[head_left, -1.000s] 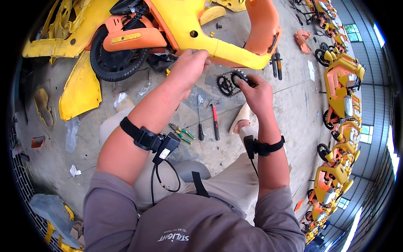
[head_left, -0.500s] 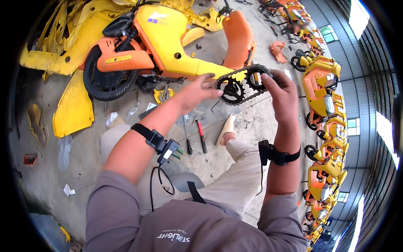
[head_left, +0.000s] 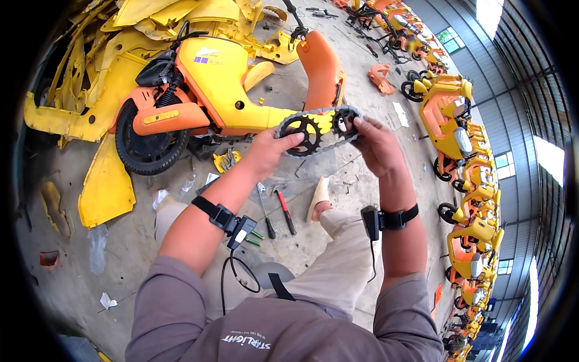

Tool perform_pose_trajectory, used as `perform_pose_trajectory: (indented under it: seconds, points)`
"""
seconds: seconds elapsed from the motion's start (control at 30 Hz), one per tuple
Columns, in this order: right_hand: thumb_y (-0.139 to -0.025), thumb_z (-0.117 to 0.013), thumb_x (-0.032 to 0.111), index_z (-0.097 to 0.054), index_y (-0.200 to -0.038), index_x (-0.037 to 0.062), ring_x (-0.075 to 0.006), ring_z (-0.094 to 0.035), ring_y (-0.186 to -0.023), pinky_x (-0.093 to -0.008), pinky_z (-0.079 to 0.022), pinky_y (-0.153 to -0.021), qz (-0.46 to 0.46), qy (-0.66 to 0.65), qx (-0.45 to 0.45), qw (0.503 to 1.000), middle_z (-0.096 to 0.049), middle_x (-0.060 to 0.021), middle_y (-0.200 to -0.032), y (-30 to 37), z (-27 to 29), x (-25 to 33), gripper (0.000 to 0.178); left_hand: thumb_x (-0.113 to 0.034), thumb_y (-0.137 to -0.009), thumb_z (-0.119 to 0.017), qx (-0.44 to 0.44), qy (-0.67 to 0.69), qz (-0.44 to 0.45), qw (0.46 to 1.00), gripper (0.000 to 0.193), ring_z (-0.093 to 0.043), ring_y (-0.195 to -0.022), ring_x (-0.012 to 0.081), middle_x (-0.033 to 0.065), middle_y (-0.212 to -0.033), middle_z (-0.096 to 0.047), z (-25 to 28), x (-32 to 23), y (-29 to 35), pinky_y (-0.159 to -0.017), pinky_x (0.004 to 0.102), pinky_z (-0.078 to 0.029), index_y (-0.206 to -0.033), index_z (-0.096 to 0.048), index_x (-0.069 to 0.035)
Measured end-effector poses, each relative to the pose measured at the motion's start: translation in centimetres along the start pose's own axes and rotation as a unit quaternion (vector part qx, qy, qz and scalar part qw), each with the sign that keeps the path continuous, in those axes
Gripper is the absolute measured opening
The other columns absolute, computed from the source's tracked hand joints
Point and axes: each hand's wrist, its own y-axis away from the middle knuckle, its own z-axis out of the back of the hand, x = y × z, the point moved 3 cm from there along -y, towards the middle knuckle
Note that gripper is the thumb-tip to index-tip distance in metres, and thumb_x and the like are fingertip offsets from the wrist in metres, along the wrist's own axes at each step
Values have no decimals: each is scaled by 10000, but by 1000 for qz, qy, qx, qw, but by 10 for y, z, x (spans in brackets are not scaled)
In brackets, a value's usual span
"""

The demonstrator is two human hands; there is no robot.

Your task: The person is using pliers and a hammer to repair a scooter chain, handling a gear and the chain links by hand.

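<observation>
A grey chain (head_left: 330, 146) loops around a larger black sprocket (head_left: 312, 143) and a smaller black sprocket (head_left: 338, 125). I hold this set up in front of me, roughly level, above the floor. My left hand (head_left: 269, 154) grips the larger sprocket's end, thumb on top and the other fingers hidden beneath. At the other end my right hand (head_left: 380, 146) grips the smaller sprocket and chain, thumb across the top and fingers curled under. Just beyond the chain lies a yellow and orange scooter (head_left: 223, 84).
A red-handled hammer (head_left: 285, 211) and a black-handled screwdriver (head_left: 268, 220) lie on the concrete between my legs, beside green-handled tools (head_left: 252, 239). Yellow body panels (head_left: 108, 184) are piled at the far left. Several scooters (head_left: 449, 120) line the right side.
The chain and sprockets have shifted left in view and tilted flatter. My left hand, fingers spread before, has closed on the larger sprocket's end. The view has also shifted.
</observation>
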Motion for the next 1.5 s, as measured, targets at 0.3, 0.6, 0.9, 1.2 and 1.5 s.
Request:
perform_pose_trajectory:
  seconds: [0.3,0.6,0.9,1.2,1.5]
  points:
    - [-952,-707,149,-624,-1223,-19,-166,-661,-976,-347,-505,-941,-8,12,45,999,-702,-76,-1035,-8,3,-77,329,-36,-944,-703,-77,-73,4,994,420,-667,-1041,165,74,-1209,-678,23,-14,9,-962,302,-527,-1338,-569,21]
    - [-891,-749,163,-701,-1101,-42,-145,-645,-892,-303,-516,-826,-52,146,85,984,-713,-69,-959,-20,17,-129,298,2,-899,-704,-141,-209,-19,968,524,-611,-1132,149,76,-1250,-636,41,13,-1,-1001,309,-503,-1391,-525,27]
    - [-923,-751,182,-675,-1190,-59,-166,-657,-962,-308,-501,-908,-1,-98,57,994,-726,-83,-1057,-64,40,-129,368,-33,-860,-750,-131,-316,82,936,581,-541,-1146,128,51,-1288,-582,39,10,-17,-983,279,-488,-1396,-528,-7]
    - [-882,-771,170,-700,-1112,-42,-160,-637,-885,-305,-500,-853,-20,-1,54,998,-709,-69,-958,-66,25,-123,320,-14,-898,-720,-115,-194,45,973,546,-646,-1138,168,90,-1283,-653,46,-7,-22,-1009,330,-525,-1405,-525,37]
    - [-852,-806,175,-701,-1039,-32,-138,-606,-782,-314,-509,-734,-23,231,168,958,-674,-62,-841,-63,11,-120,298,-49,-956,-681,-158,-73,10,985,417,-663,-1149,226,118,-1241,-677,49,0,-7,-1012,405,-546,-1347,-545,0]
